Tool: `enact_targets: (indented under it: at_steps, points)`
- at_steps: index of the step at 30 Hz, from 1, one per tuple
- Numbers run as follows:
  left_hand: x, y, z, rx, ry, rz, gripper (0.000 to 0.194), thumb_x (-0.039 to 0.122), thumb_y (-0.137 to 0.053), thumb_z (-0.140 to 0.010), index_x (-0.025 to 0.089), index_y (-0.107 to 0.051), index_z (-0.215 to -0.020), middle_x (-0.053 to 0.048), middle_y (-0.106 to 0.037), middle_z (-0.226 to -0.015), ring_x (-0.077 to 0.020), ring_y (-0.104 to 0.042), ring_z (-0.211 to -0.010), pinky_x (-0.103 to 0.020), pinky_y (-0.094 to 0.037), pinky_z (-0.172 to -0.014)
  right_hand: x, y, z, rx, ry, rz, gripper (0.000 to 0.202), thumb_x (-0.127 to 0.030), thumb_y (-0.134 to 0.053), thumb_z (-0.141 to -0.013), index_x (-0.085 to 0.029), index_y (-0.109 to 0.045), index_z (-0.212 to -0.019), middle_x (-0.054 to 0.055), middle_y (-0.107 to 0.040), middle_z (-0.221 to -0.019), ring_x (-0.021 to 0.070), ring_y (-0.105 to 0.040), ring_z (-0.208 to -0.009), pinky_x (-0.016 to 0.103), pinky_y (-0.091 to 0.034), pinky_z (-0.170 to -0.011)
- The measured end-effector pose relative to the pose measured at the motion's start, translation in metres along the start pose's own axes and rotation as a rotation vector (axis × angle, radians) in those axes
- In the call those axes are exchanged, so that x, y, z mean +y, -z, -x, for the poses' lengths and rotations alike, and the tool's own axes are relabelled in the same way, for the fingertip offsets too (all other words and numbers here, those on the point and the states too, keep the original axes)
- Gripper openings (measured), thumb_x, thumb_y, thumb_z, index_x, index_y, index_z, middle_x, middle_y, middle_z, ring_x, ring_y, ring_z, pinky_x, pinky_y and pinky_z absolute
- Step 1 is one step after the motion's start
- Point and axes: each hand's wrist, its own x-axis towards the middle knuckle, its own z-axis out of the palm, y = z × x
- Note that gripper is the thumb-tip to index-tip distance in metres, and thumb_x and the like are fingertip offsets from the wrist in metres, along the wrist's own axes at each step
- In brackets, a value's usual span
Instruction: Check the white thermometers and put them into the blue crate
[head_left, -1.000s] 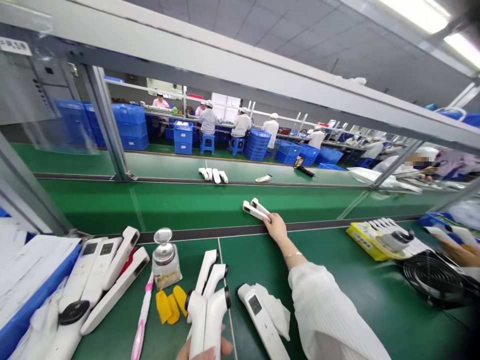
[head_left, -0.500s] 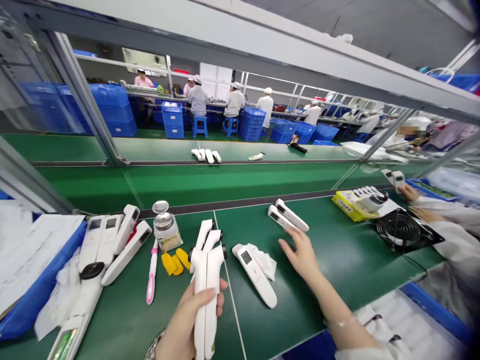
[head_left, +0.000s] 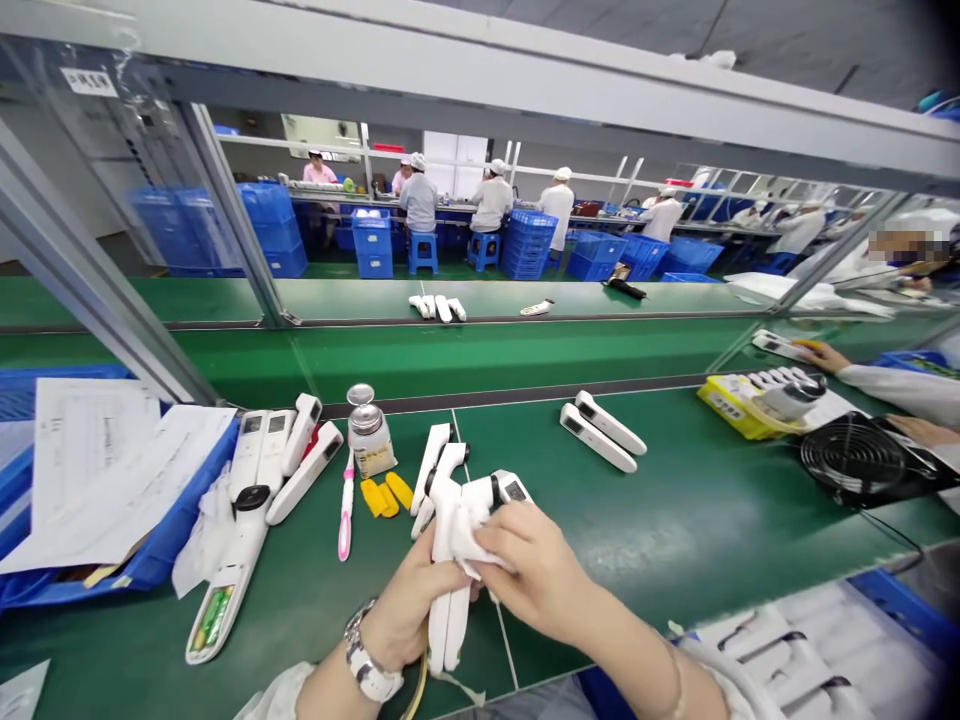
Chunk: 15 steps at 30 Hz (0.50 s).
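Left hand (head_left: 401,612) closed around the handles of white handheld devices (head_left: 439,632) above the green desk (head_left: 645,560), right hand (head_left: 534,572) pinching a white wipe (head_left: 463,532) against their upper part, two similar devices (head_left: 598,439) lying side by side farther back, right.

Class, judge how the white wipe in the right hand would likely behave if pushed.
The wipe is probably floppy: it creases and bunches in the right hand. It looks light for its size, being thin at its loose edge. It would likely crumple rather than roll, lying in folds against the devices.
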Motion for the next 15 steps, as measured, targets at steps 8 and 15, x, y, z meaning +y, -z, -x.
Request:
enact_targets:
  at_steps: [8,15]
  points:
    - [-0.001,0.002,0.004,-0.175,-0.043,-0.073,0.031,0.013,-0.066,-0.062,0.016,-0.057,-0.092,-0.005,-0.061,-0.084,-0.0114,-0.052,-0.062,-0.024,-0.039,-0.058,0.058,0.010,-0.010,0.273,-0.393,0.383,0.022,-0.032,-0.047,-0.085,-0.018,-0.063,-0.089,0.008,-0.059,-0.078,0.0236,-0.052,-0.075,0.036,-0.033,-0.065]
    - [-0.001,0.001,0.005,-0.235,0.046,0.045,0.030,0.032,-0.066,-0.070,0.014,-0.058,-0.093,-0.007,-0.060,-0.082,-0.0101,-0.053,-0.058,-0.021,-0.041,-0.053,0.032,-0.015,0.023,0.254,-0.544,-0.707,0.040,-0.048,-0.045,-0.085,-0.024,-0.052,-0.117,0.008,-0.052,-0.122,0.0252,-0.049,-0.109,0.041,-0.039,-0.091]
